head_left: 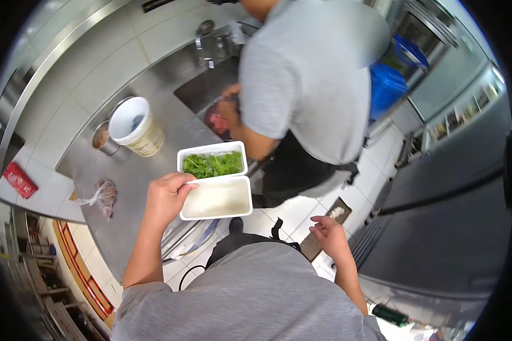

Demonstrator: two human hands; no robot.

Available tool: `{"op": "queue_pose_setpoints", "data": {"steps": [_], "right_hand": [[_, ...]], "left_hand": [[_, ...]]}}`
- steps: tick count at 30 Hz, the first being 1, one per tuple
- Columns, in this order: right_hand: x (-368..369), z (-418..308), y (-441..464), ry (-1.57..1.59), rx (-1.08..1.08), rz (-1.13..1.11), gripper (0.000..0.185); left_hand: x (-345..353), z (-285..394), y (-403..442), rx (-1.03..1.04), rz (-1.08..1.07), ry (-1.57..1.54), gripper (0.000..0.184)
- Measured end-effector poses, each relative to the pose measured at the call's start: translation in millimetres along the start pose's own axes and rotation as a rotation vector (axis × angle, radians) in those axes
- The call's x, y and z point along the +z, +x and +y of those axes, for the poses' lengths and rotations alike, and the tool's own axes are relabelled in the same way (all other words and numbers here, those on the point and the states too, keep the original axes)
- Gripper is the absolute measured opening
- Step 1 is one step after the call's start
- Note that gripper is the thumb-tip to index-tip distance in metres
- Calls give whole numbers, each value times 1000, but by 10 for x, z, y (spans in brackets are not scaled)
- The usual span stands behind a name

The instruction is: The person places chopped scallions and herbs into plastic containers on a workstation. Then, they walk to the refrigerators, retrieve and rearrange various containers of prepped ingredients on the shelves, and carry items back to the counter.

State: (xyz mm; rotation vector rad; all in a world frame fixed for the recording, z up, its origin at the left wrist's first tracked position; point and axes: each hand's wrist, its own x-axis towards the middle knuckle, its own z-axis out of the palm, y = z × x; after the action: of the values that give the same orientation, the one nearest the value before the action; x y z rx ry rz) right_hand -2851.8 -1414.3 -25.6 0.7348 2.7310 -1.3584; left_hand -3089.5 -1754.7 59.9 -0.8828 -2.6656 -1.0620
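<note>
My left hand is closed on the left corner of a white plastic container, its thumb over the rim. This container looks bare inside, with a pale bottom. Touching its far side is a second white container, which holds green leaves. Whether my left fingers also hold that second one is hidden. My right hand hangs over the floor to the right, fingers loosely bent and apart, with nothing in it.
A co-worker stands close at the right, hands over reddish stuff by the sink. On the steel counter are a white bucket, a metal pot and a tied plastic bag. A dark steel cabinet stands right.
</note>
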Motion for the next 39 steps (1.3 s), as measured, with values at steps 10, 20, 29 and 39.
{"op": "queue_pose_setpoints", "data": {"steps": [10,20,29,39], "right_hand": [[-1378,-167,-1605,-227,-341,623,30],[-2125,871,-2508,-597,134,694,16],[-1758,1962,-4373,-527,779,1075,13],[-1947,2980,-6583,-502,1076,1327,11]], "left_hand": [[1385,2168,-230,594,-260,-316,11],[3150,4368,-498,1120,-697,-621,11],[4454,6149,-2286,1565,-1247,-935,12],[4945,7825,-4589,1332,-1756,-989,28]]}}
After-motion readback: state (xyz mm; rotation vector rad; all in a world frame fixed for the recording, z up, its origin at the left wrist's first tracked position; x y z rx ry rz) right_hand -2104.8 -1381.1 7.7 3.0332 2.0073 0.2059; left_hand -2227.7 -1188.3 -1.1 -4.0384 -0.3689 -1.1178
